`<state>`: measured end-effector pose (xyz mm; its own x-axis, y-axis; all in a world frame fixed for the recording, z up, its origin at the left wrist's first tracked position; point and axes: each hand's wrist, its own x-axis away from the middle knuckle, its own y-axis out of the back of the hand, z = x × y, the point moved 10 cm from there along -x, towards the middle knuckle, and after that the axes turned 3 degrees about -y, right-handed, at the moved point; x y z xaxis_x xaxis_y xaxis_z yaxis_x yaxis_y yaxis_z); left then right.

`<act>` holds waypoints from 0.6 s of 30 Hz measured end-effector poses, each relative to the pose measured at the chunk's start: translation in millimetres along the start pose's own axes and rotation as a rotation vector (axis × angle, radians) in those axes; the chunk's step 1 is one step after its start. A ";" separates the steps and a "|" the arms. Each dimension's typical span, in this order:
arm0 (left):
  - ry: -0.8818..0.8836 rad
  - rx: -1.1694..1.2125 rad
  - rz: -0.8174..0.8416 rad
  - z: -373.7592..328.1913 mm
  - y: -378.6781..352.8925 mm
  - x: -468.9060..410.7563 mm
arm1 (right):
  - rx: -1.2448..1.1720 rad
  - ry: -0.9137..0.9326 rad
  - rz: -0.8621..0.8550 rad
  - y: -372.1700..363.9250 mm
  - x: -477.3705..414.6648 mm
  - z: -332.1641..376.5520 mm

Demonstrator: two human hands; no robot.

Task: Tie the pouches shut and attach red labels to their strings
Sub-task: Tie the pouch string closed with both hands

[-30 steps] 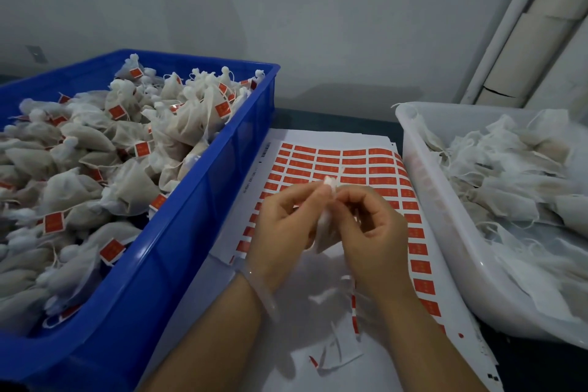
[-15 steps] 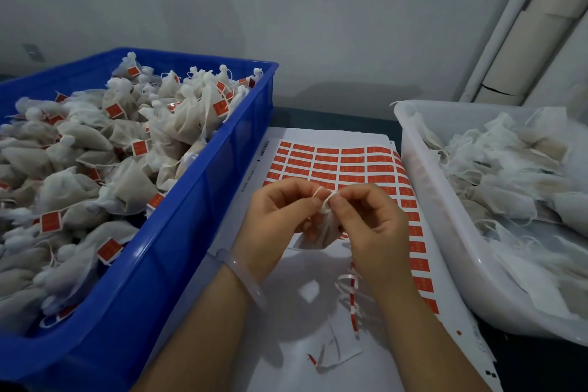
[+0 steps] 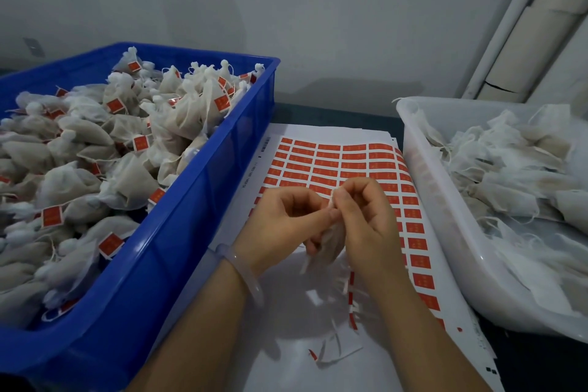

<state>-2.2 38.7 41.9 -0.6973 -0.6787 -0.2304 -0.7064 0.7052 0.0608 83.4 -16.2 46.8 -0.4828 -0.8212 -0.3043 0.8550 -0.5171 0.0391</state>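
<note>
Gauze pouch [image 3: 332, 243] hangs below left hand [image 3: 280, 226] and right hand [image 3: 366, 223], both pinching its neck, seemingly mid-tie; labels [image 3: 353, 165] beyond the fingers [image 3: 356, 197] come next.

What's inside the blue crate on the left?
The blue crate holds a heap of tied white pouches, many with red labels on their strings. The crate's floor and any lower layers cannot be seen, because the heap covers them.
</note>
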 end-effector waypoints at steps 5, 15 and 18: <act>-0.003 -0.094 0.038 4.2 -2.0 0.6 | -0.107 -0.151 0.015 0.6 -2.2 -12.1; -0.071 -0.127 0.043 0.5 -6.8 0.6 | -0.122 -0.092 0.073 -4.6 2.1 0.7; -0.116 -0.149 0.017 -3.9 -7.1 1.1 | -0.123 -0.062 0.052 -1.8 0.4 3.5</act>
<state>1.6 32.2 45.0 -0.6966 -0.6327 -0.3383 -0.7109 0.6723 0.2065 81.0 -16.4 49.9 -0.4448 -0.8613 -0.2455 0.8941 -0.4431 -0.0651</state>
